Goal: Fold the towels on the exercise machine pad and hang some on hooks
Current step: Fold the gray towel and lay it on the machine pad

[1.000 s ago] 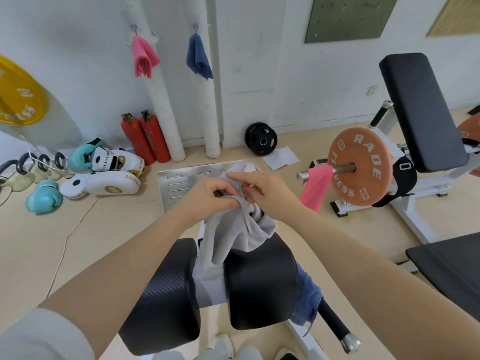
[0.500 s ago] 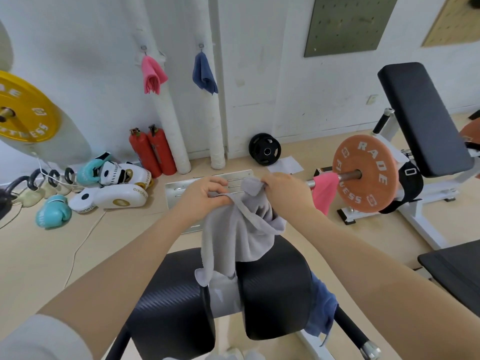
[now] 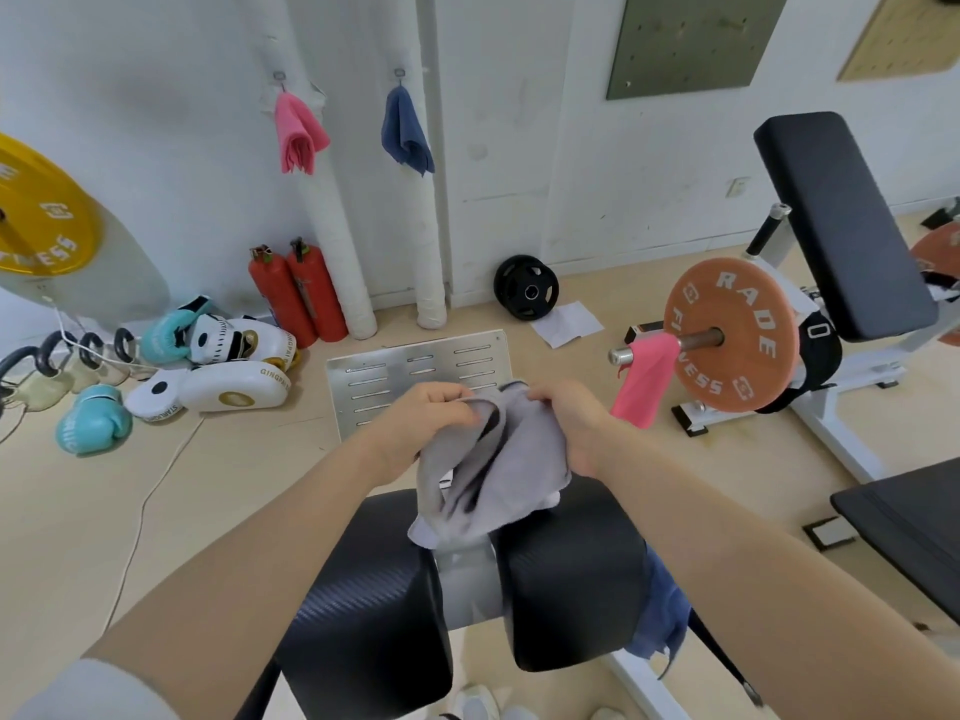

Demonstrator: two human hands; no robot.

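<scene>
Since the earlier frame, both hands have drawn slightly apart along the top edge of the grey towel (image 3: 493, 470), and more of the cloth now hangs spread between them.

Black roller pads (image 3: 571, 579) of the exercise machine sit directly below the towel; its lower corner touches the pad gap. A dark blue towel (image 3: 662, 610) lies draped over the right side of the pads.

To the right stands a bench with a black backrest (image 3: 836, 220). Beside it, an orange weight plate (image 3: 732, 335) reads "RADE" and "FITNESS" in part. A pink towel (image 3: 647, 381) hangs from the bar end of that plate.

At far left, a yellow plate (image 3: 41, 215) shows the letters "NESS".

On the wall, a pink hung towel (image 3: 298, 132) and a blue hung towel (image 3: 405, 129) each hang from a hook.

White pads (image 3: 234, 389) on the floor carry "GINGPAI" and "STARLIGHT" lettering, partly legible.

Left hand (image 3: 421, 418): fingers curled, pinching the towel's left edge. Right hand (image 3: 571, 423): fingers curled, gripping the towel's right edge.
</scene>
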